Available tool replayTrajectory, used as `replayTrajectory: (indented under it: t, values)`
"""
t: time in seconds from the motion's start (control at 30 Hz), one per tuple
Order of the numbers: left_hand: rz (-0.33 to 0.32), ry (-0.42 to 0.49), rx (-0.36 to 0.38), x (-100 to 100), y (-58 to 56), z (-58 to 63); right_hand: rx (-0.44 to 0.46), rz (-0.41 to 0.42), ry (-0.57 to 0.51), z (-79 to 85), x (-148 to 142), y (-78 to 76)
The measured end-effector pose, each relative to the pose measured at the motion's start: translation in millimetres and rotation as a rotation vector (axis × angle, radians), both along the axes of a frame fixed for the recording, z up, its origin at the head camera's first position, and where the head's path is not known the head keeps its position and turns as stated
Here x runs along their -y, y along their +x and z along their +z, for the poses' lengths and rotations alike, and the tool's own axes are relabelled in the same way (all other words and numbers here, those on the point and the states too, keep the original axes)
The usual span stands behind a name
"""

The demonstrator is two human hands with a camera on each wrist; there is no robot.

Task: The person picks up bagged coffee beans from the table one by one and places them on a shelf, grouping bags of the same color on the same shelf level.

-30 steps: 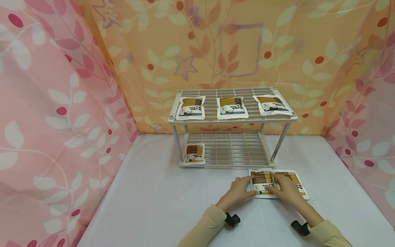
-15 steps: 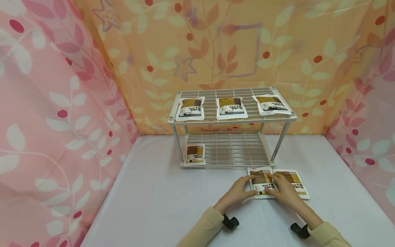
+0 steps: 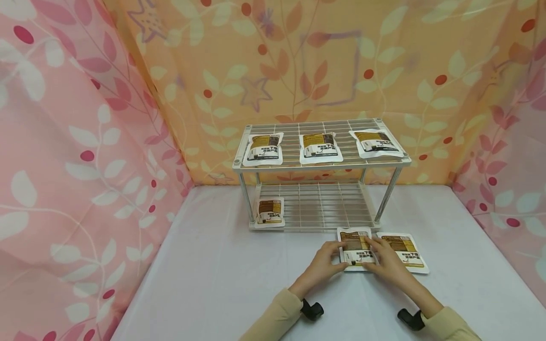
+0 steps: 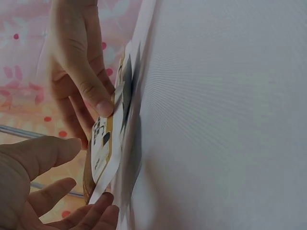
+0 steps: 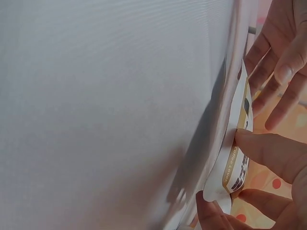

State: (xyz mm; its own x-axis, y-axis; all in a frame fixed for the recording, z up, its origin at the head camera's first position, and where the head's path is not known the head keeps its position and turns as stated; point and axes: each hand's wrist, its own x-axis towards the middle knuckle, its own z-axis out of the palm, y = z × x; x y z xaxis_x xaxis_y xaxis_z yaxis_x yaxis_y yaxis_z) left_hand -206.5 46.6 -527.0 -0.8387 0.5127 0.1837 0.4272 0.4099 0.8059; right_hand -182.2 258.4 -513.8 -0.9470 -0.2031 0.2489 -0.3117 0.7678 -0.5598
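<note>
A white-edged, brown-and-gold flat pouch (image 3: 356, 255) lies between both hands, just in front of the wire rack, its front edge slightly raised in the wrist views. My right hand (image 3: 389, 262) pinches its right side, with the thumb (image 5: 268, 148) on the front edge. My left hand (image 3: 322, 266) is at the pouch's left side, fingers spread and loosely bent. In the left wrist view a gap shows between the left thumb (image 4: 50, 152) and the pouch; fingertips (image 4: 108, 213) are close to its edge. Another matching pouch (image 3: 406, 253) lies flat to the right, partly behind the right hand.
A two-tier white wire rack (image 3: 322, 166) stands behind the hands. Its upper shelf bears three pouches, including a middle pouch (image 3: 320, 148). One pouch (image 3: 270, 212) sits at the lower shelf's left end. Patterned curtains (image 3: 277, 61) surround the white-covered table (image 3: 204, 284).
Both hands have shifted left and slightly toward the rack, and the pouch between them has moved along. A gap has opened between it and the pouch on the right.
</note>
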Motion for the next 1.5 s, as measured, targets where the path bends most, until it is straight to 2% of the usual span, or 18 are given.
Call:
replayTrajectory:
  t: [0.27, 0.4, 0.6, 0.7, 0.9, 1.07, 1.23, 1.5]
  values:
    - [0.052, 0.009, 0.027, 6.1, -2.9, -0.2, -0.053, 0.041, -0.057, 0.7, 8.0, -8.0]
    - [0.08, 0.0, 0.016, 10.3, -6.3, -2.5, -0.049, 0.053, -0.077, 0.0, 13.8, -12.1]
    - [0.108, 0.051, 0.047, 18.4, -10.3, -3.9, -0.041, 0.074, -0.09, -1.2, 23.4, -18.8]
    - [0.118, 0.058, 0.031, 22.4, -11.8, -5.2, -0.048, 0.073, -0.082, -1.5, 28.8, -21.6]
    - [0.147, 0.042, -0.023, 30.4, -14.7, -8.1, -0.08, 0.068, -0.097, -4.6, 39.9, -27.5]
    - [0.196, -0.008, -0.03, 38.0, -17.4, -7.0, -0.088, 0.079, -0.121, -6.5, 49.4, -31.6]
    - [0.228, -0.044, -0.029, 46.4, -22.0, -5.6, -0.133, 0.123, -0.093, -6.4, 56.5, -36.7]
    - [0.235, -0.074, -0.063, 57.1, -33.7, -4.0, -0.154, 0.172, -0.084, -7.5, 64.9, -48.9]
